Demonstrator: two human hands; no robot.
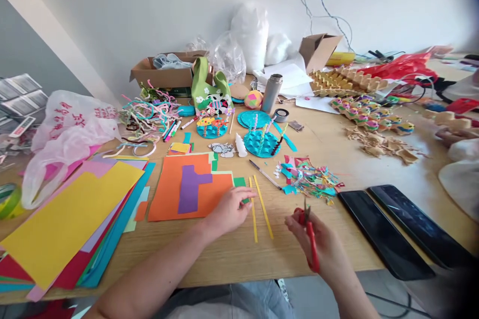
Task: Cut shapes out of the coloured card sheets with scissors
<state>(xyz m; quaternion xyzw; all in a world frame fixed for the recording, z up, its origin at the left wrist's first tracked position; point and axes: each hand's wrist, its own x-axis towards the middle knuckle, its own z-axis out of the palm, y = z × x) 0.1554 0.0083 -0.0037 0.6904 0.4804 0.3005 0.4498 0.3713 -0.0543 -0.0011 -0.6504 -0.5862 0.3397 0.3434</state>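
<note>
My right hand point(322, 239) holds red-handled scissors point(311, 244) over the front of the table, their short blades pointing away from me. Two thin yellow paper strips point(264, 207) lie side by side left of it. Next to them is my left hand point(232, 209), thumb and fingers slightly apart and nothing seen in its grasp; the fingertips reach the nearer strip, but whether they touch it I cannot tell. Behind that hand lies green paper point(239, 182), partly covered. Left of it, a cut purple piece point(189, 189) rests on orange paper point(164, 184).
Coloured sheets point(75, 204) are stacked at left. Paper scraps point(314, 179) and a pen point(265, 174) lie beyond the strips. Two black phones point(385, 234) sit at right. Farther back stand blue decorated discs point(262, 143), a metal flask point(272, 93), pipe cleaners point(149, 109) and egg cartons point(348, 82).
</note>
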